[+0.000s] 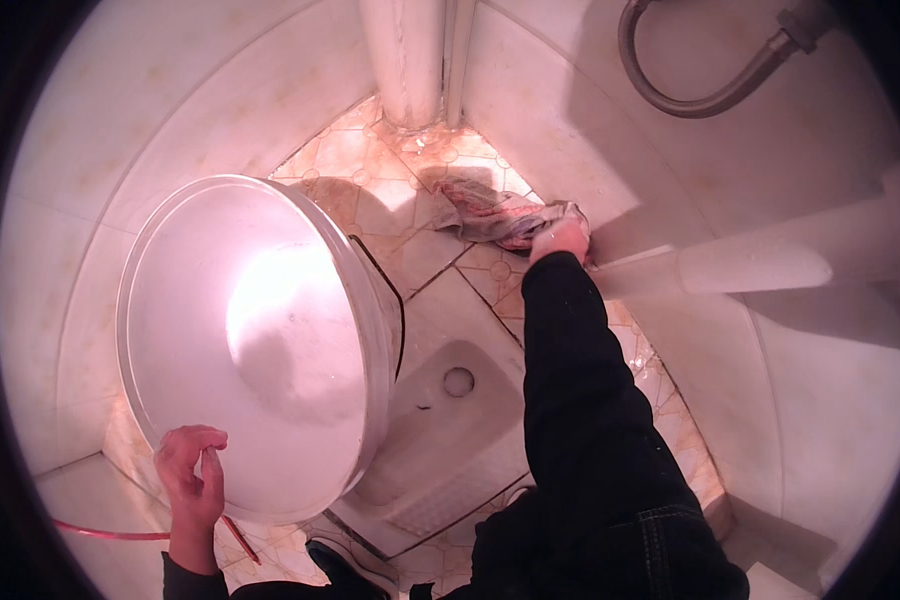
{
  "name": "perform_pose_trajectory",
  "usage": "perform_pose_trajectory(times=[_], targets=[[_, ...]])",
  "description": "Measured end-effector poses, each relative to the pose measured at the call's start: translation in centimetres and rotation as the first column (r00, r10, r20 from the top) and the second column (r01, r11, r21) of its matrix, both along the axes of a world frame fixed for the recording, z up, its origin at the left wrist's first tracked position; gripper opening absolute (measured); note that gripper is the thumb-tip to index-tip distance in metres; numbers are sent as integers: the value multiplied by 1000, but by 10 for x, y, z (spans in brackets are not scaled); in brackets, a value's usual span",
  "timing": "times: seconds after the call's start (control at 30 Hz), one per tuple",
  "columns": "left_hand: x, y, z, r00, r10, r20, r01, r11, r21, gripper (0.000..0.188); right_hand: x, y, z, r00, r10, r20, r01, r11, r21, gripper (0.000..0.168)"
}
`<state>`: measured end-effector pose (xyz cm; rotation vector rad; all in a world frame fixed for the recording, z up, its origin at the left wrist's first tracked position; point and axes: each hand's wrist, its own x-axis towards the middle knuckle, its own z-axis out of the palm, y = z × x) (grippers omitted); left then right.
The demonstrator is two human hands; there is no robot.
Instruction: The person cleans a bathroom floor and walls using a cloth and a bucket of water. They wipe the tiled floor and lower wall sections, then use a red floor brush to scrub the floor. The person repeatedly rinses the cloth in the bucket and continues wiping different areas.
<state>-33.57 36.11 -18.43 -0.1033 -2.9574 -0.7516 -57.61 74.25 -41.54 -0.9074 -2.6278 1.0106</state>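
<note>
My right hand is on the tiled floor by the right wall, gripping one end of a wet, crumpled cloth. The cloth is greyish with reddish patches and stretches left across the tiles. At the left stands a large white plastic bucket, its wide mouth facing me; glare and shadow obscure what is inside. My left hand hovers over the bucket's near-left rim with curled fingers, thumb close to the index finger. Whether it touches the rim is unclear.
A squat toilet pan with a round drain hole is set in the floor between bucket and right arm. Vertical pipes fill the far corner. A white pipe juts from the right wall, below a flexible hose. A red hose lies lower left.
</note>
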Motion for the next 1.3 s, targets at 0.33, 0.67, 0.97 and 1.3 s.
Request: perform_pose_trajectory(times=[0.33,0.67,0.97,1.3], targets=[[-3,2,0,999,17,34,-17,1000,-21,15,-91,-100,-35,929,89,-360,-110,993,-37,19],[-12,8,-1,1000,-25,16,26,999,-41,17,-31,-118,-26,961,220,-169,-242,961,-130,85],[-7,-2,-11,999,2,47,-4,999,49,20,-88,-46,18,579,809,-102,-612,513,602,20],[2,14,6,996,91,-24,-86,985,148,16,-45,11,36,194,696,692,-683,-410,604,19]])
